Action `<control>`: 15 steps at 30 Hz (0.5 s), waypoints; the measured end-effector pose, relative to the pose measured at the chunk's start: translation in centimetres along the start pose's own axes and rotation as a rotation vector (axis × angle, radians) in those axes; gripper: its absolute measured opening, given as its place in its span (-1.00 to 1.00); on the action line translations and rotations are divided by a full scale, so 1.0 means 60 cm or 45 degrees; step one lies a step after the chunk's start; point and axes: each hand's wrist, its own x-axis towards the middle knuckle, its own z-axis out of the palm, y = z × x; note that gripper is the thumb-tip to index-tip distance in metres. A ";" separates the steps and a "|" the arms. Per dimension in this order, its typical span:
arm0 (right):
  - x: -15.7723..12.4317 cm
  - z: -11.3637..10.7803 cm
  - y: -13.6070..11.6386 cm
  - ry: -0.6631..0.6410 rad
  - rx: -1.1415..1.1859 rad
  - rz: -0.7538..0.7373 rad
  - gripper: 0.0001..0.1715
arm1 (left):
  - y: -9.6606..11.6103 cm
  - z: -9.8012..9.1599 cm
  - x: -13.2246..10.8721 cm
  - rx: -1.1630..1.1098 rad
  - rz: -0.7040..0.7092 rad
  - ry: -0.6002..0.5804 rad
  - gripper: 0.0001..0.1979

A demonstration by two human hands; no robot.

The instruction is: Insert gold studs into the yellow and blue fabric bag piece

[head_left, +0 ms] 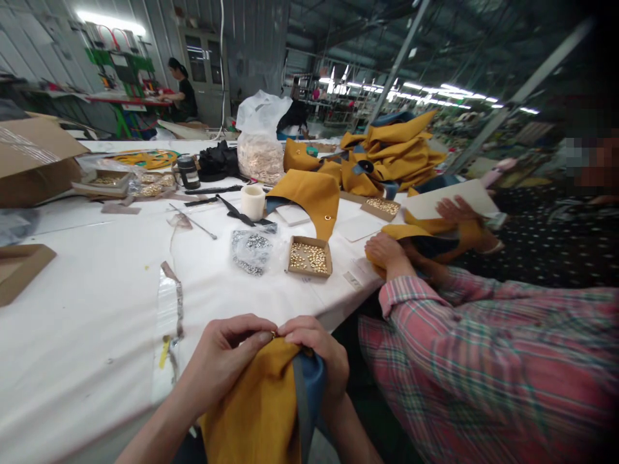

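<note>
A mustard-yellow fabric piece with a blue lining and grey edge strip (pixel 261 399) is held up in front of the person, at the near edge of the table. The yellow face is matte, with soft folds; the lining bulges smoothly on the right. Its long axis runs near to far, the narrow end pointing away from the person and the wider body hanging toward them. At that far tip a small shiny gold-coloured metal fitting (pixel 274 334) shows between the fingertips.

The left hand (pixel 229 354) pinches the tip between thumb and bent fingers; the right hand (pixel 319 351) pinches it from the other side, curled around the lining. The 2 hands almost meet.

Beyond lies a table with a wrinkled white cover (pixel 111 322). On it, a shallow rectangular cardboard box of rounded gold-coloured pieces (pixel 309 274) sits just right of a crinkled clear plastic bag of silvery pieces (pixel 252 252). Farther off stand a squat white roll (pixel 252 203) and a curved yellow fabric panel (pixel 309 187).

At right, a co-worker in a pink plaid shirt (pixel 459 328) works beside a crumpled heap of yellow fabric (pixel 401 151).
</note>
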 end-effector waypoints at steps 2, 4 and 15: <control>0.000 0.001 -0.001 -0.003 -0.006 0.004 -0.72 | -0.001 -0.006 -0.004 0.076 0.057 -0.018 -0.80; 0.001 0.002 -0.004 0.002 -0.013 0.009 -0.73 | -0.001 -0.009 -0.006 0.116 0.096 -0.033 -0.81; -0.004 0.006 -0.007 0.047 -0.022 0.022 -0.82 | -0.004 -0.026 -0.025 0.159 0.168 -0.148 -0.69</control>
